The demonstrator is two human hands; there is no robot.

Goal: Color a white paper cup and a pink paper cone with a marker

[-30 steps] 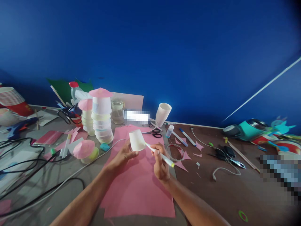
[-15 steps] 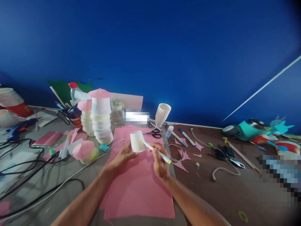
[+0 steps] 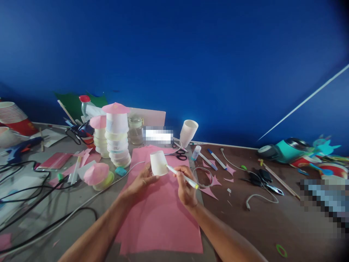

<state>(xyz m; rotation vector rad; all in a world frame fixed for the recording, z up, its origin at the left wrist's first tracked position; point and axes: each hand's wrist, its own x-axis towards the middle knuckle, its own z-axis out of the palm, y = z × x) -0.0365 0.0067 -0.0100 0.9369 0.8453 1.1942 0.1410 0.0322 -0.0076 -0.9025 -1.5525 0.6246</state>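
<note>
Reaching in from the lower left with the bare left hand (image 3: 144, 181), gripping a tilted white paper cup (image 3: 158, 163) between thumb and fingers, above a flat pink paper sheet (image 3: 160, 225); from the lower right, pinching a slim white marker (image 3: 188, 180) with a yellow end in the curled fingers of the bare right hand (image 3: 186, 190), tip pointed at the cup's right side.

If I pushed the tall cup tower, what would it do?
The tower would probably tip, being tall and narrow. It may be light, since its cups look like paper. The pink cap might bend, as it looks thin.
</note>
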